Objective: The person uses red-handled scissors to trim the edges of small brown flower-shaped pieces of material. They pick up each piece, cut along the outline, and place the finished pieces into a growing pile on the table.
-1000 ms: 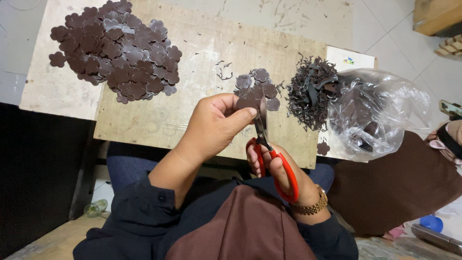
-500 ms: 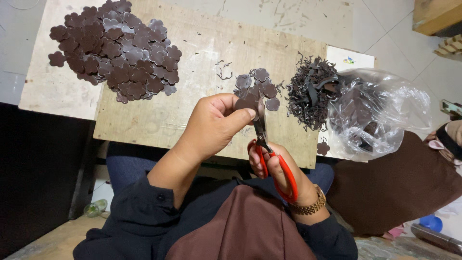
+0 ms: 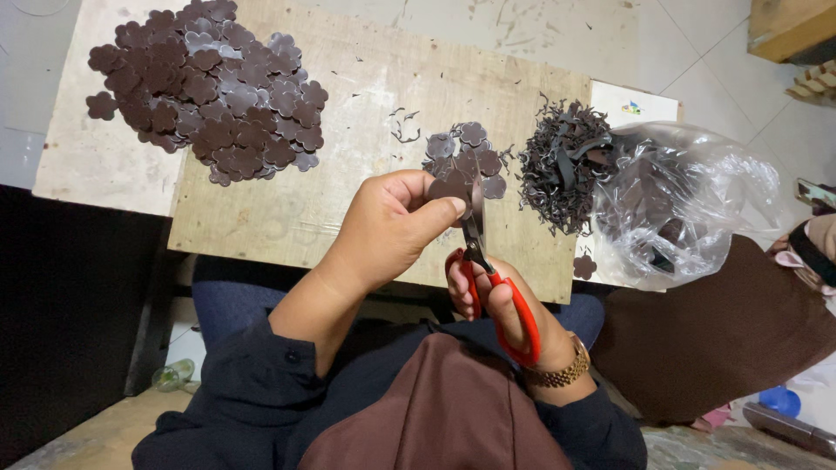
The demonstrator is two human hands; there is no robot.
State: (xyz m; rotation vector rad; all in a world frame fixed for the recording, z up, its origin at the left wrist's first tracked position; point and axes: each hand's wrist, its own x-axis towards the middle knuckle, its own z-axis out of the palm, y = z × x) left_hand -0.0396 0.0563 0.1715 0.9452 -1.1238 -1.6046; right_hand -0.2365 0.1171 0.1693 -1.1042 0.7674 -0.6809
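My left hand (image 3: 388,228) pinches a small dark brown flower-shaped piece (image 3: 446,187) between thumb and fingers. My right hand (image 3: 498,305) grips red-handled scissors (image 3: 489,277), whose blades point up and meet the edge of that piece. Just beyond the hands, a small cluster of brown flower pieces (image 3: 466,150) lies on the wooden board (image 3: 348,104).
A large heap of brown flower pieces (image 3: 209,87) lies at the board's far left. A pile of dark trimmings (image 3: 562,165) sits beside a clear plastic bag (image 3: 688,204) on the right. Another person's sleeve (image 3: 805,244) shows at the right edge.
The scissors and both hands hold nearly the same place; the held piece has shifted only slightly against the blades.
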